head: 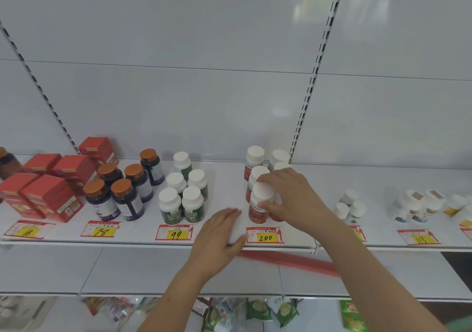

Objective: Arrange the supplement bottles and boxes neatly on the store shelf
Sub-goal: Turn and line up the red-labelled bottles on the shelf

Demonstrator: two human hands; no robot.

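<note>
Red-labelled bottle point(259, 205), white cap, upright at the shelf point(332, 186) front above the 200 price tag point(264, 235).
Gripped around cap and side by the right hand point(288, 196); left hand point(219, 237) laid flat, fingers released, at 8 o'clock from it; green-labelled bottles point(182, 196) grouped at 9 o'clock.

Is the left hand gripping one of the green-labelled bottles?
No, the left hand rests flat on the shelf, apart from the green-labelled bottles.

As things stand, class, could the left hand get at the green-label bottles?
Probably yes. The left hand rests open on the shelf edge, just right of the green-label bottles, with nothing between them.
</note>
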